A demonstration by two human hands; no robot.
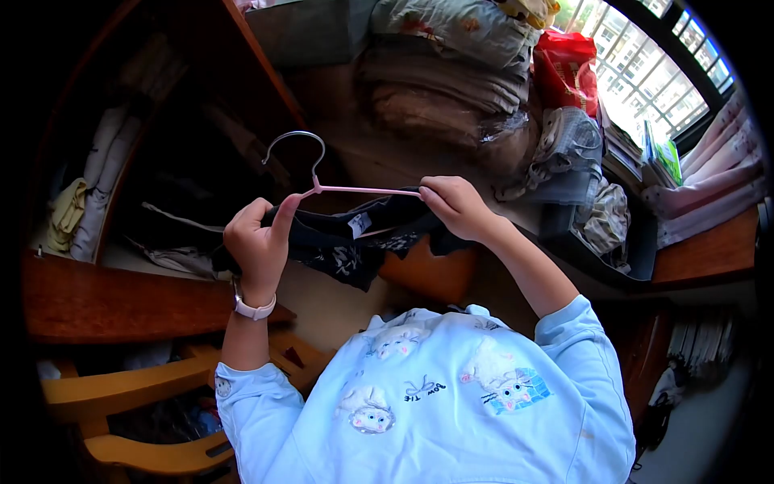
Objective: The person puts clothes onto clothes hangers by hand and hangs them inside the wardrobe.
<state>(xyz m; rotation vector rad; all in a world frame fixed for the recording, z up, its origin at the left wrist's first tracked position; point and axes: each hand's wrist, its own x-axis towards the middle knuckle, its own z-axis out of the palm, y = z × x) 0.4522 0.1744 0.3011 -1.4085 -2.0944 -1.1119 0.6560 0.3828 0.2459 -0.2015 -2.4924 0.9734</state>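
Observation:
A pink clothes hanger (367,190) with a silver hook is held up in front of my chest. From it hangs a dark garment (347,254) with light print and a white label at its neckline. My left hand (262,238) is closed at the hanger's left arm and the cloth there, thumb pointing up beside the hook. At the other end, my right hand (458,206) pinches the hanger's right tip together with the garment's edge. The fingers of both hands are partly hidden behind the cloth.
On the left an open wooden wardrobe (121,302) holds folded clothes. Ahead are stacked bedding (451,77), a red bag (566,71) and a dark bin (597,246) with cloth. A barred window (645,64) is at upper right, a wooden chair (133,391) at lower left.

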